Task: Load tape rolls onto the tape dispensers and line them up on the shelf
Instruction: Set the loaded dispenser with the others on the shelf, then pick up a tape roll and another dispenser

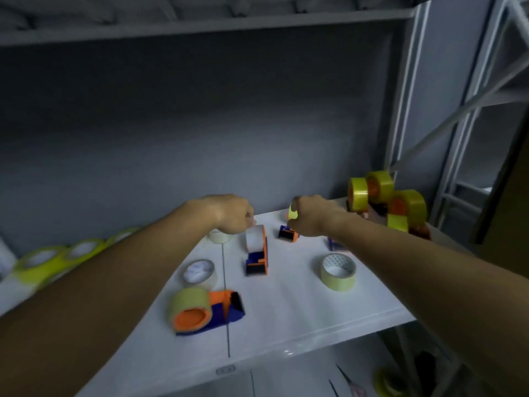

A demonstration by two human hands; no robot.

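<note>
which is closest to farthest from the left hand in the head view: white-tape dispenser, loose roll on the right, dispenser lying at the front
1. White-tape dispenser, just under the left hand.
2. Loose roll on the right, across the shelf.
3. Dispenser lying at the front, near the shelf's front edge; close to 2.

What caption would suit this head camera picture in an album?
Two hands, left and right, load tape dispensers on a white shelf.

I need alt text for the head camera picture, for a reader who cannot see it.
Two bare arms reach over a white shelf: the left hand is beside a white-taped dispenser, and the right hand grips a yellow-taped dispenser. Loose rolls lie around, and loaded dispensers stand at the back right.
</note>
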